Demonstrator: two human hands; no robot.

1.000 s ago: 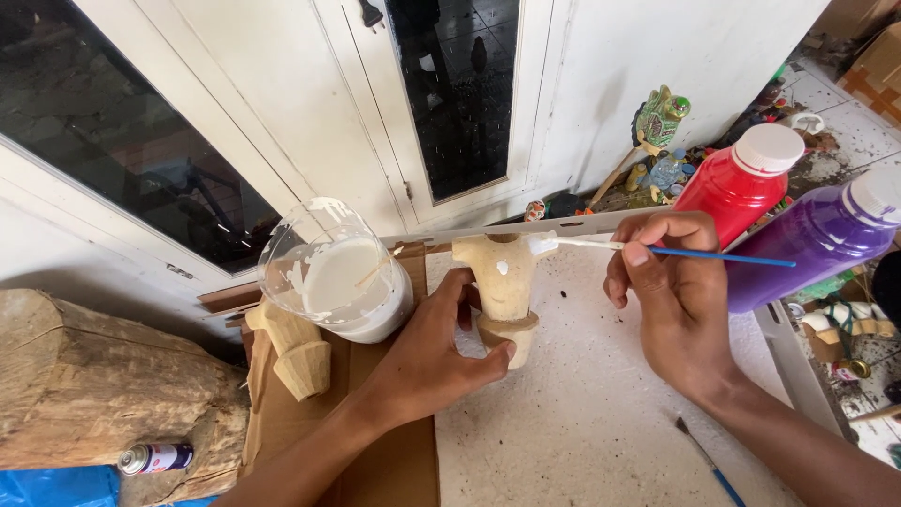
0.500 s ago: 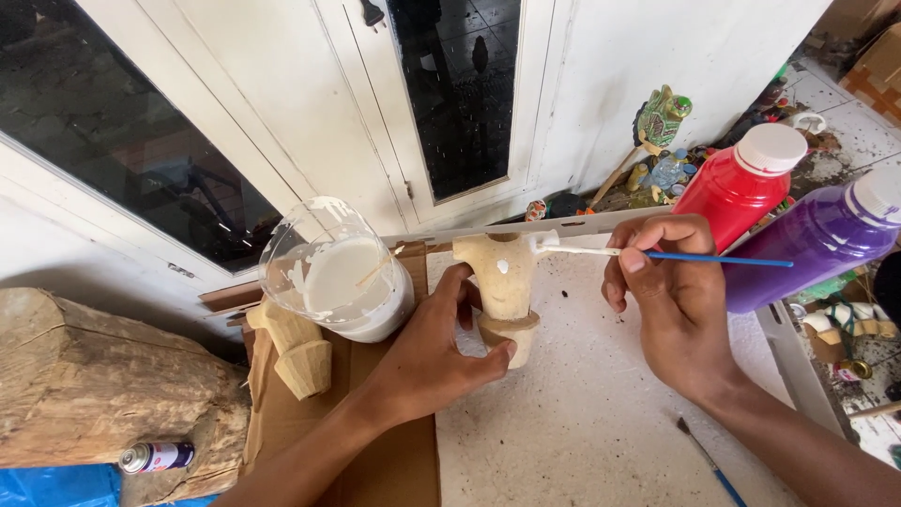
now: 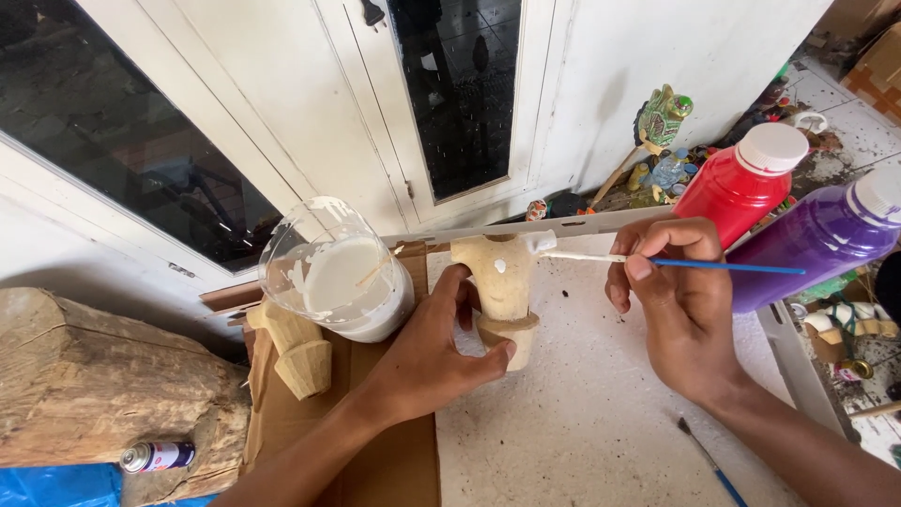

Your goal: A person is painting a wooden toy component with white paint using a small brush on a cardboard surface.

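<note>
— While your left hand (image 3: 427, 352) grips the wooden figure (image 3: 502, 291) by its base, where has the brush (image 3: 657, 262) gone?
— It has slid nearer since a second ago; the white tip now touches the figure's right shoulder.
— And your right hand (image 3: 680, 305)?
— Pinching the blue handle between thumb and fingers, as before.
— So paint is landing?
— A white dab sits on the chest already. The paint cup (image 3: 338, 282) stands just left, the figure upright on the white tabletop (image 3: 582, 422).

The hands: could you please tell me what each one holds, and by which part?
Left hand grips the wooden piece by its lower end; right hand pinches the brush mid-handle.
</note>
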